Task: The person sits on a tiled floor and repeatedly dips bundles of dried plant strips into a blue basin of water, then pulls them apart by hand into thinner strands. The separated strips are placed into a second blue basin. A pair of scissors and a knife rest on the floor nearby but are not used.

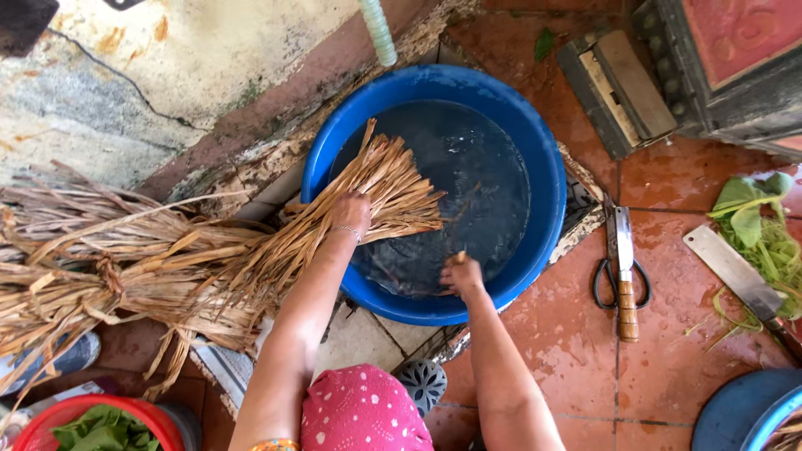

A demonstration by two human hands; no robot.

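The left hand [351,210] clutched a bundle of dry tan straw-like leaf strips [368,188] over the round blue plastic basin of water [535,242], soaking apparently underway, while the right hand [462,274] pinched one strip inside, needing gentle dunking next.

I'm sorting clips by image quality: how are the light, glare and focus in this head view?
Head view: even daylight and soft shadows; sheen on the water in the blue basin and on the cleaver blade; left hand, right hand and dried leaf strips look sharp; straight edges bend near the corners.
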